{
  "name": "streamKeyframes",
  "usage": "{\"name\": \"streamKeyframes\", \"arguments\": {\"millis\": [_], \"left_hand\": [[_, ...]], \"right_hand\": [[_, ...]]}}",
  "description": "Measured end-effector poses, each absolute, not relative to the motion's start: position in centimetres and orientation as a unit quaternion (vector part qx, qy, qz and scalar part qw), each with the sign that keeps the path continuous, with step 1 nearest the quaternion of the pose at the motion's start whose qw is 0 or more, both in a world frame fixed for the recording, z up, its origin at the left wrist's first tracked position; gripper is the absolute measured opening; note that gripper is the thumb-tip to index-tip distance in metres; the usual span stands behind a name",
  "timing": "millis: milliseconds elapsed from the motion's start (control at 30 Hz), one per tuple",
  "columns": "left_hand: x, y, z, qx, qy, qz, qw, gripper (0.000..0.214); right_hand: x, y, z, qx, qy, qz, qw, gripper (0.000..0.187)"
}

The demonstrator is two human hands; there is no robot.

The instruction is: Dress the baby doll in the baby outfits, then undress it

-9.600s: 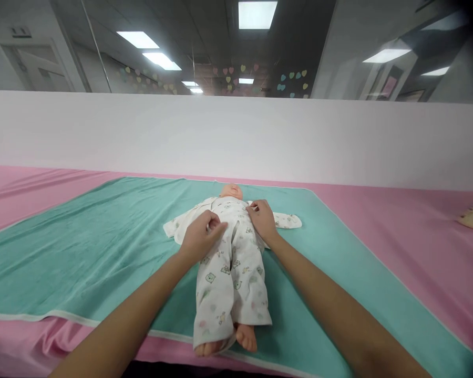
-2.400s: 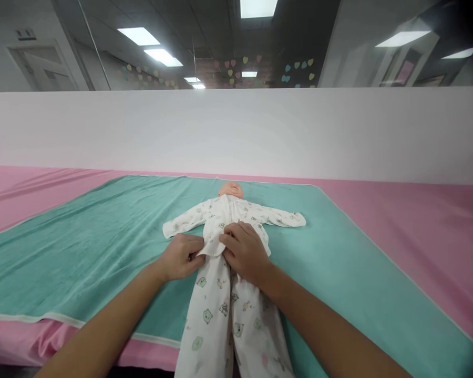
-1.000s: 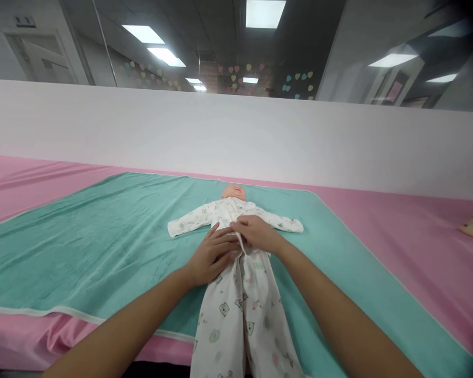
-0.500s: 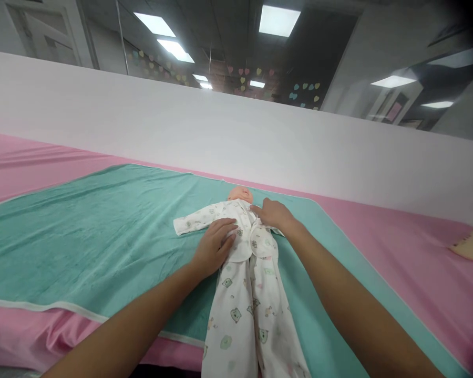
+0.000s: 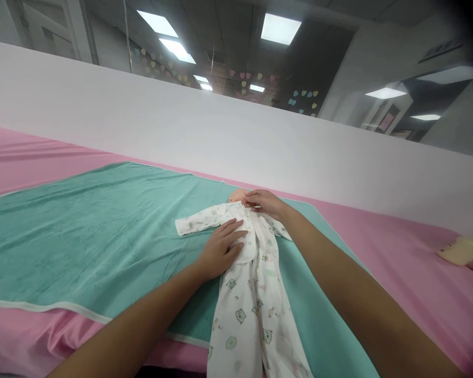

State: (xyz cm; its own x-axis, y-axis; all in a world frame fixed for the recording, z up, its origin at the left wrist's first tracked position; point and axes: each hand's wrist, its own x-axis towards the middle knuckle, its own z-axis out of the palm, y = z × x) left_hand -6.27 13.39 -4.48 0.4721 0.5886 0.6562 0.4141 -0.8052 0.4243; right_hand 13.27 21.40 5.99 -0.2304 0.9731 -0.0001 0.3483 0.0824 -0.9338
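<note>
A baby doll (image 5: 236,196) lies on its back, its head partly hidden behind my right hand. It is dressed in a white long-sleeved shirt (image 5: 199,221) with small animal prints and matching trousers (image 5: 240,315) that stretch toward me. My left hand (image 5: 220,251) rests flat on the shirt's front, fingers spread. At the collar, beside the doll's chin, my right hand (image 5: 265,203) has its thumb and fingers closed on the shirt's edge. The fingertips are small and partly hidden. One rounded front panel of the shirt shows under my left hand.
A teal blanket (image 5: 102,231) with a pale edge lies under the doll, over a pink sheet (image 5: 394,247). Behind runs a low white wall (image 5: 181,126) with glass above it. A cream-coloured object (image 5: 463,250), partly cut off, is at the right edge.
My right hand has moved up from the chest to the collar, now covering part of the doll's face. The shirt's right front has shifted with it. My left hand has moved slightly right.
</note>
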Motion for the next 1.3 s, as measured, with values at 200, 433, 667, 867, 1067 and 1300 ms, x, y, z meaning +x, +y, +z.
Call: {"name": "streamKeyframes", "arguments": {"millis": [200,433,667,867,1067,1300], "left_hand": [[-6.4,13.3,-4.5,0.853,0.302,0.413,0.105,0.035],[-6.0,12.6,-4.0,0.860,0.266,0.426,0.087,0.031],[-4.7,9.2,-2.8,0.900,0.203,0.373,0.104,0.026],[-5.1,10.0,-2.0,0.769,0.346,0.469,0.263,0.034],[-3.4,18.0,0.9,0.678,0.522,0.468,0.220,0.026],[-1.2,24.9,1.4,0.742,0.507,0.368,0.237,0.026]], "right_hand": [[12.8,18.4,6.3,-0.532,-0.679,0.289,0.415,0.023],[16.4,7.4,1.8,-0.539,-0.799,0.098,0.247,0.030],[15.6,6.2,-1.2,-0.555,-0.790,-0.018,0.262,0.010],[15.0,8.0,0.1,-0.440,-0.870,-0.024,0.221,0.012],[15.4,13.8,1.4,-0.495,-0.800,0.122,0.318,0.030],[12.4,22.5,1.8,-0.649,-0.691,0.133,0.289,0.035]]}}
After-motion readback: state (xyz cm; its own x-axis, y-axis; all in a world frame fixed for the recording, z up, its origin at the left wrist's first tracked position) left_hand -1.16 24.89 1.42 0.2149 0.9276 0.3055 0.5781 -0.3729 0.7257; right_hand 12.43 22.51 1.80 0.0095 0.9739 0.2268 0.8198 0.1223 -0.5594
